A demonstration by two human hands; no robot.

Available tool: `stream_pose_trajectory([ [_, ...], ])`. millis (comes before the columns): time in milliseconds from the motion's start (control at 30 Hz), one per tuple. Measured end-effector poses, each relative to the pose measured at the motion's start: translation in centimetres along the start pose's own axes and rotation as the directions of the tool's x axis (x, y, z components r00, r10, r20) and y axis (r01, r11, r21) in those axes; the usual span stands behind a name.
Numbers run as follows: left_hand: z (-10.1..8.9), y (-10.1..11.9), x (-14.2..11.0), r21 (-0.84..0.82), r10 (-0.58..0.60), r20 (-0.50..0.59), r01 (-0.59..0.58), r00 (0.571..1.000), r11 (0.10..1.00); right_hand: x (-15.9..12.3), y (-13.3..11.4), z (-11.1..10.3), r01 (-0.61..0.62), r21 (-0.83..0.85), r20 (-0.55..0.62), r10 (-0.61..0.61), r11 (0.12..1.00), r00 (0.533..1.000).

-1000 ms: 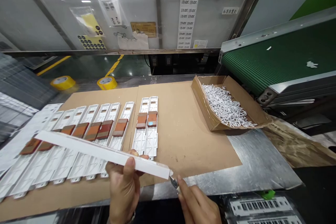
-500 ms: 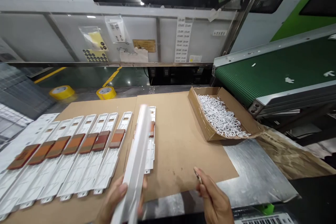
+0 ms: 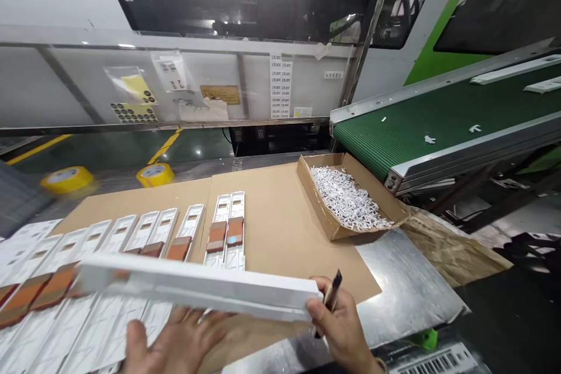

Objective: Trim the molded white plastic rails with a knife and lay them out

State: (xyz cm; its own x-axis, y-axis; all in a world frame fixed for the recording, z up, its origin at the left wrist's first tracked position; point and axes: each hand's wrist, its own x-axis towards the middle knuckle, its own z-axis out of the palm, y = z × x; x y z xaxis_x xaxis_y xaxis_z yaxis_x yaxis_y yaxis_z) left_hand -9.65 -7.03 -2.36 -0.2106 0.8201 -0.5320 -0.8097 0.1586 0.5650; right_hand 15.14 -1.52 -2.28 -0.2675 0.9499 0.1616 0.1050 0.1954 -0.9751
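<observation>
Left hand (image 3: pixel 173 343): spread open beneath the white strip (image 3: pixel 197 287).
Right hand (image 3: pixel 342 320): pinched a knife (image 3: pixel 333 291), touching the strip's end.
Hands: apart, both at the strip.

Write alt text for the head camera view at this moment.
A person's right hand holds a small knife and the end of a long white plastic strip, with the left hand spread beneath it. Behind lie white plastic panels on a cardboard sheet, a cardboard box of white scraps, and a green conveyor belt.
</observation>
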Motion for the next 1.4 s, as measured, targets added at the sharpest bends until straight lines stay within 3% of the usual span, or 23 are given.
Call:
stream_pose_trajectory([
  [100,3.9,-3.2,-0.3,-0.128,0.11,0.044,-0.104,0.993,0.986,-0.9,-0.5,3.2,0.192,-0.107,-0.048,-0.198,0.976,0.979],
  [167,6.0,-4.5,-0.4,-0.115,0.117,-0.1,-0.129,0.988,0.985,-1.4,-0.4,4.6,0.325,-0.156,-0.006,-0.33,0.933,0.944],
  [233,7.4,-4.7,-0.2,-0.076,0.17,-0.188,-0.187,0.967,0.979,-1.9,-0.1,5.0,0.349,-0.104,0.01,-0.35,0.931,0.937],
  [267,7.7,-4.4,-0.1,-0.066,0.209,-0.182,-0.224,0.961,0.972,-2.2,0.1,4.9,0.296,-0.046,0.007,-0.296,0.954,0.955],
  [367,7.7,-3.3,0.7,-0.068,0.3,-0.094,-0.307,0.949,0.949,-3.1,-0.2,3.8,-0.013,0.033,0.043,0.011,0.999,0.999],
  [433,7.4,-2.7,1.1,-0.068,0.321,-0.057,-0.325,0.945,0.943,-3.5,-0.9,2.9,-0.077,-0.074,0.126,0.086,0.994,0.988],
  [533,6.9,-2.6,1.4,-0.054,0.329,-0.021,-0.33,0.944,0.942,-3.8,-2.0,2.1,0.079,-0.259,0.297,0.002,0.963,0.955],
  [600,6.7,-2.7,1.5,-0.039,0.321,-0.018,-0.322,0.947,0.946,-3.8,-2.2,2.0,0.141,-0.315,0.346,-0.024,0.939,0.938],
  [933,6.5,-3.5,1.2,0.02,0.288,-0.084,-0.288,0.954,0.958,-4.5,-0.5,4.2,0.181,-0.551,0.201,-0.081,0.815,0.976],
  [1400,7.1,-3.5,1.2,0.102,0.299,-0.082,-0.29,0.951,0.951,-4.7,-0.2,4.0,0.123,-0.587,0.207,0.001,0.8,0.978],
])
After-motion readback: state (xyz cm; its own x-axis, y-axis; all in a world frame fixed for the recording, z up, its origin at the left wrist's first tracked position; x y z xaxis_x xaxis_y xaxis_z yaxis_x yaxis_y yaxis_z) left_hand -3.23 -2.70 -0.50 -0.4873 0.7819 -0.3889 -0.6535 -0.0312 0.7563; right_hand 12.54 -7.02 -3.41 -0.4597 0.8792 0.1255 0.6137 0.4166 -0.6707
